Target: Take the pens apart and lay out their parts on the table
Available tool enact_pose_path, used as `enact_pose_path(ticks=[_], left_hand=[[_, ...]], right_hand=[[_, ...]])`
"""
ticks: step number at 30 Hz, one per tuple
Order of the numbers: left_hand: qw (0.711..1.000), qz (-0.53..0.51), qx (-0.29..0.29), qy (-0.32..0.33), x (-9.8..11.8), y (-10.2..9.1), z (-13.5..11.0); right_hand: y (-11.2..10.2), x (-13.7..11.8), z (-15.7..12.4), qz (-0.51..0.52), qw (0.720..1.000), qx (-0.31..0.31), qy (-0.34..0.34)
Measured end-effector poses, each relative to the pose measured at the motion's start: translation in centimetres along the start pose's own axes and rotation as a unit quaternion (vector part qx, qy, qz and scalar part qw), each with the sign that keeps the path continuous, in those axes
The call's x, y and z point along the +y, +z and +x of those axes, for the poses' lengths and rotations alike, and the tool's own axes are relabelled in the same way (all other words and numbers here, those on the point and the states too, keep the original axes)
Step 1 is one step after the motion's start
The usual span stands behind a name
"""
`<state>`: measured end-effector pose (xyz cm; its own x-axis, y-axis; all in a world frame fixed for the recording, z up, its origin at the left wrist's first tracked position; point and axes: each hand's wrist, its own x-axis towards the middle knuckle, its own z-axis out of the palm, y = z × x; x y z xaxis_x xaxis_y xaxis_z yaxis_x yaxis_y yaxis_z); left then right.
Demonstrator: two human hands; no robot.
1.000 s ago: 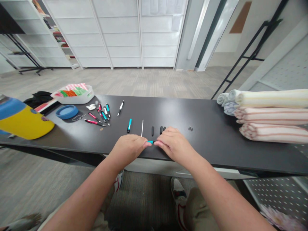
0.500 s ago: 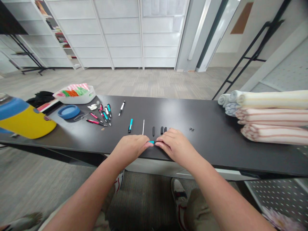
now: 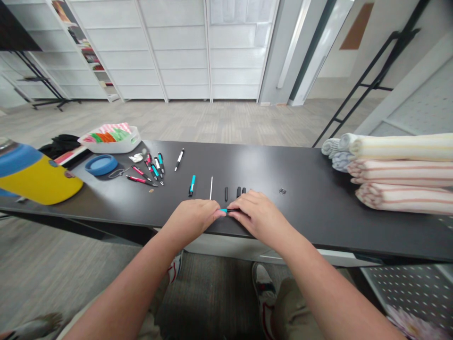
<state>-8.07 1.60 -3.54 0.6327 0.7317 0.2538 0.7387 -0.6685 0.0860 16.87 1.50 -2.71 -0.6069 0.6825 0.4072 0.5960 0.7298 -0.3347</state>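
Observation:
Near the table's front edge my left hand (image 3: 198,216) pinches the teal end of a small pen barrel (image 3: 224,210). My right hand (image 3: 255,212) is closed on the black end of the same barrel, and its fingers hide part of it. Just beyond my left fingers lies a thin white refill (image 3: 211,188). A teal pen part with a black end (image 3: 191,185) rests left of the refill. Right of it are a slim black piece (image 3: 226,193) and short black pieces (image 3: 238,192) close to my right fingers. Tiny metal bits (image 3: 282,191) lie farther right.
On the left are several click pens (image 3: 152,170), a white-and-black pen (image 3: 179,159), a blue round lid (image 3: 101,164), a white basket (image 3: 116,144) of coloured packets and a yellow-and-blue container (image 3: 38,174). Rolled striped cloths (image 3: 403,172) are stacked on the right of the black table (image 3: 311,203).
The black part between my hands shows a little more beside my right fingertips. Both hands stay almost in the same place, and the loose parts have not moved.

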Motion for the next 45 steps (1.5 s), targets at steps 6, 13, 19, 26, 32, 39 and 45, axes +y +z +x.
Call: enact_pose_path(ticks=[6, 13, 19, 26, 32, 39, 45], left_hand=[[1.000, 0.004, 0.007, 0.005, 0.04, -0.05, -0.07], [1.000, 0.000, 0.012, 0.004, 0.18, -0.12, 0.10], [1.000, -0.001, 0.007, 0.001, 0.14, 0.00, -0.14], [1.000, 0.006, 0.005, -0.009, 0.03, 0.16, -0.11], [1.000, 0.006, 0.004, -0.004, 0.10, -0.04, -0.05], [1.000, -0.009, 0.003, -0.008, 0.21, -0.26, 0.02], [1.000, 0.001, 0.001, -0.006, 0.11, -0.22, 0.01]], right_hand=[[0.10, 0.02, 0.09, -0.014, 1.000, -0.015, 0.005], [-0.10, -0.20, 0.18, 0.013, 0.999, -0.010, 0.034], [0.08, -0.10, 0.27, -0.009, 0.999, -0.043, 0.020], [0.02, -0.01, 0.11, 0.023, 0.999, -0.023, 0.035], [0.35, 0.15, 0.39, -0.020, 0.999, -0.046, 0.013], [0.10, -0.07, 0.20, 0.022, 0.999, -0.002, 0.026], [0.42, -0.04, 0.27, -0.014, 0.999, -0.033, 0.022]])
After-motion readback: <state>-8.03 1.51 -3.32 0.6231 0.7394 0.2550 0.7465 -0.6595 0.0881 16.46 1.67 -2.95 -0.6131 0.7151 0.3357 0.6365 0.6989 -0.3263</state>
